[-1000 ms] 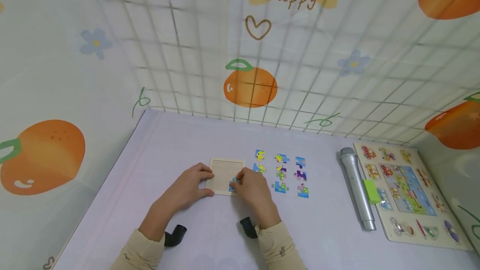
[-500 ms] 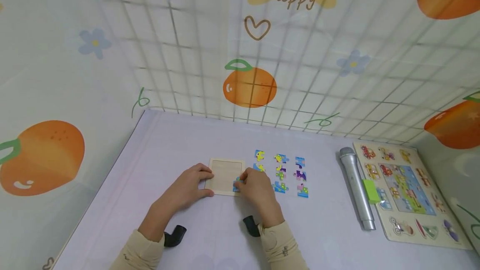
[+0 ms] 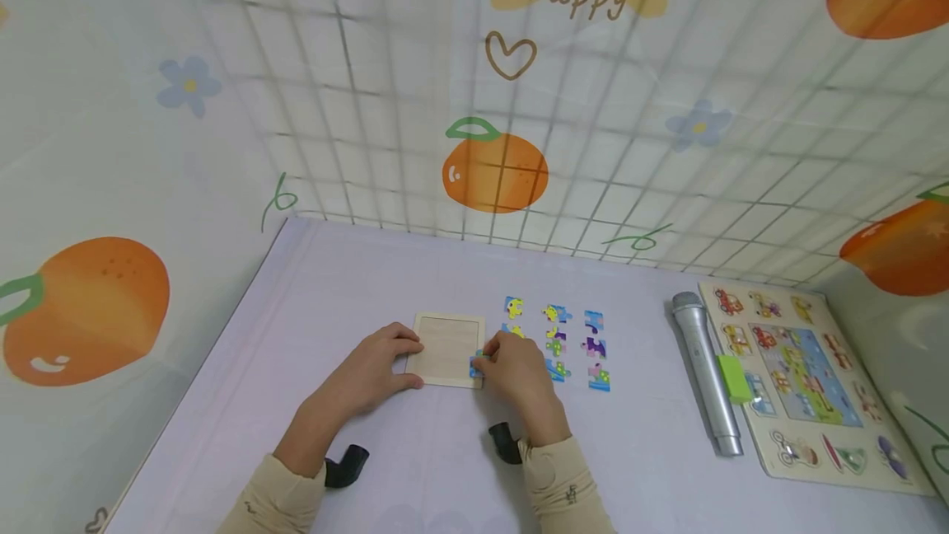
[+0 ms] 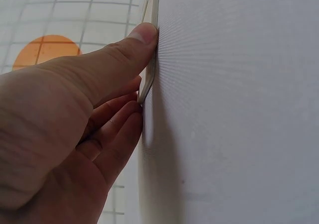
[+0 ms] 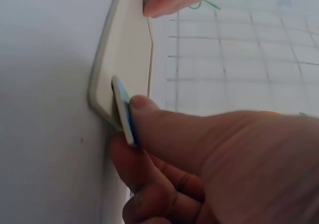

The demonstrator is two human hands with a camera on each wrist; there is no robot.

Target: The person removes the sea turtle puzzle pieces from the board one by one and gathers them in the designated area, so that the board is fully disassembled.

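Note:
A square wooden puzzle tray (image 3: 445, 344) lies flat on the table with its bare bottom showing. My left hand (image 3: 374, 369) holds the tray's left side, thumb near the lower corner and fingertips farther up the edge. At the lower right of the tray, my right hand (image 3: 519, 373) pinches a blue puzzle piece (image 3: 475, 366) between thumb and fingers. In the right wrist view the piece (image 5: 124, 114) is tilted, its lower edge right at the tray's rim (image 5: 102, 79). The left wrist view shows the thumb (image 4: 144, 34) against the tray's edge.
Several loose puzzle pieces (image 3: 596, 346) lie in columns right of the tray, some partly behind my right hand. Farther right are a silver microphone (image 3: 707, 373), a lime-green block (image 3: 734, 378) and a wooden picture board (image 3: 815, 386). A grid-patterned wall (image 3: 415, 188) borders the table's back.
My right hand has moved to the right with the blue piece, from inside the tray's lower right corner to its right rim. The left hand has stayed in place.

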